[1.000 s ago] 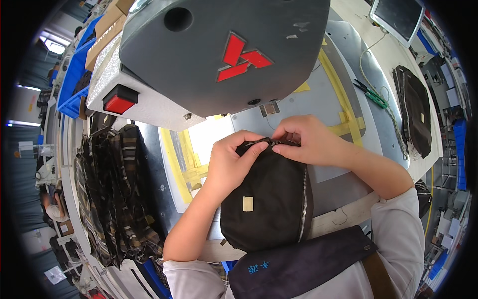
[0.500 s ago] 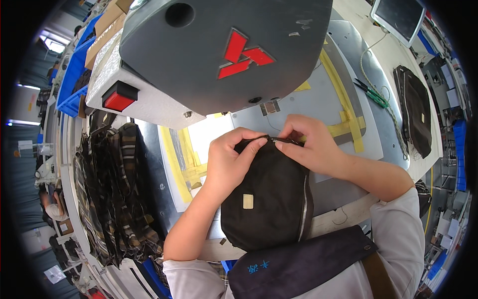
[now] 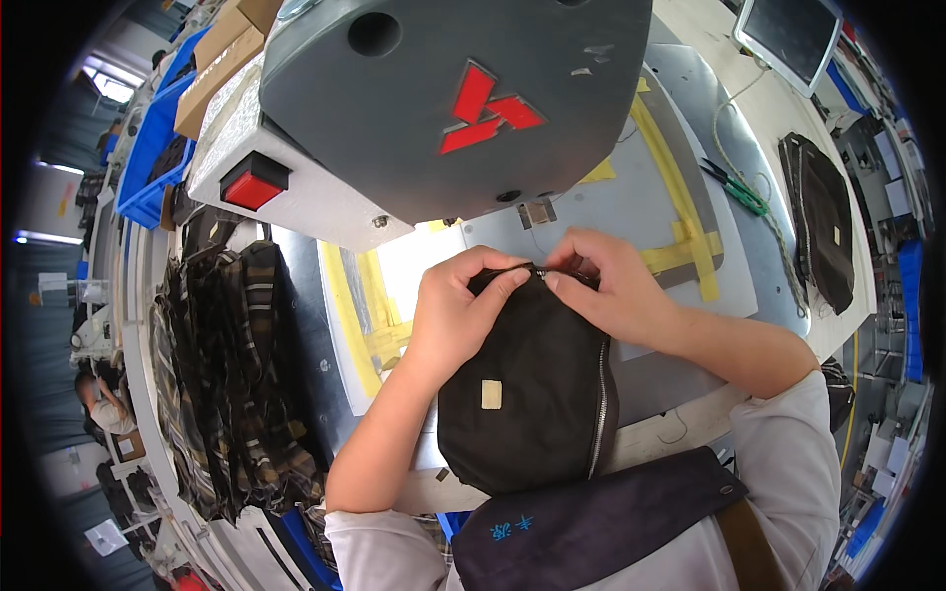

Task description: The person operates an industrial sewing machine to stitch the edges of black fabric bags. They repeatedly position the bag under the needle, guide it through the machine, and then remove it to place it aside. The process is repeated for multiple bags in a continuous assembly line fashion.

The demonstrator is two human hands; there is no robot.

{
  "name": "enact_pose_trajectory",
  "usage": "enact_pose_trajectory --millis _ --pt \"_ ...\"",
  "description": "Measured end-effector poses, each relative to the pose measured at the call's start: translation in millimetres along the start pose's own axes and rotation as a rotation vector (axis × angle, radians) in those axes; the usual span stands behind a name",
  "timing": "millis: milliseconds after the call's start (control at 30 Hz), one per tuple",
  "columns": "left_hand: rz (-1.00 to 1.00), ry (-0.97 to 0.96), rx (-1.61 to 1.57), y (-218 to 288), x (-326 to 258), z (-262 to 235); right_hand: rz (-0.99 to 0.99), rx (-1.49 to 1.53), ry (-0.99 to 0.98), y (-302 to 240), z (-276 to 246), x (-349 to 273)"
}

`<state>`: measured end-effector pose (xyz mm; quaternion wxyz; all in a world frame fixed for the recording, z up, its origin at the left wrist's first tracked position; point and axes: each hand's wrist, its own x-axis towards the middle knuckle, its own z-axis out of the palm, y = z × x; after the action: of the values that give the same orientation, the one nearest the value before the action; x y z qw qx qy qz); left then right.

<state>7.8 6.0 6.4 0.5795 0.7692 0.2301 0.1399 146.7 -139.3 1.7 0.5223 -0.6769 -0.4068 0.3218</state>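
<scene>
A black fabric pouch (image 3: 532,394) hangs between my hands, with a small cream label (image 3: 492,395) on its face and a silver zipper (image 3: 600,409) down its right side. My left hand (image 3: 465,300) pinches the left part of its top edge between thumb and fingers. Just to the right, my right hand (image 3: 606,291) pinches the same edge, with the fingertips of both hands nearly meeting. A small metal bit of zipper shows between the thumbs. The pouch's lower end reaches my dark apron (image 3: 601,522).
A large grey sewing machine head (image 3: 424,108) stands over the metal bed ahead. Plaid cloth pieces (image 3: 236,364) are heaped at left. Green-handled snips (image 3: 739,187), another black pouch (image 3: 820,222) and a screen (image 3: 788,39) lie to the right. Blue bins (image 3: 153,148) stand far left.
My hands keep their pinch on the pouch's top edge almost unmoved. The machine and the left side of the scene sit slightly further right in the picture.
</scene>
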Motion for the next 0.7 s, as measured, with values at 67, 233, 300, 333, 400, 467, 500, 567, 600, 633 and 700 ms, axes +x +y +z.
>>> enact_pose_trajectory --millis 67,233,300,333,400,467,500,567,600,633,700 --pt "-0.001 -0.055 0.066 2.7 0.1 -0.4 -0.124 -0.020 0.012 -1.3 4.8 3.9" --pt "-0.079 -0.072 0.018 -2.4 3.1 -2.2 0.076 0.013 -0.125 -0.8 -3.7 13.8" --pt "-0.080 -0.078 0.023 -1.9 3.6 -2.0 0.082 0.023 -0.137 0.6 -5.1 15.2" --pt "-0.081 -0.076 0.029 -1.1 3.1 -2.1 0.085 0.021 -0.140 1.0 -5.7 15.6" --pt "-0.081 -0.072 0.039 0.2 2.0 -2.4 0.098 0.026 -0.165 0.8 -8.1 16.7" --pt "-0.068 -0.064 0.036 -3.4 1.8 -2.2 0.119 0.039 -0.207 -1.2 -11.3 17.9" --pt "-0.061 -0.061 0.035 -4.8 1.8 -1.9 0.116 0.041 -0.202 -0.3 -11.3 18.0" --pt "-0.066 -0.064 0.041 -4.2 1.6 -1.7 0.110 0.045 -0.191 2.0 -10.8 18.0" --pt "-0.069 -0.066 0.044 -3.7 1.5 -1.6 0.110 0.035 -0.184 1.6 -10.6 18.0" --pt "-0.067 -0.062 0.052 -3.5 1.3 -1.3 0.110 0.025 -0.177 0.5 -10.1 18.1" --pt "-0.063 -0.053 0.069 -3.0 0.8 -0.7 0.099 0.008 -0.164 0.2 -9.4 17.9"
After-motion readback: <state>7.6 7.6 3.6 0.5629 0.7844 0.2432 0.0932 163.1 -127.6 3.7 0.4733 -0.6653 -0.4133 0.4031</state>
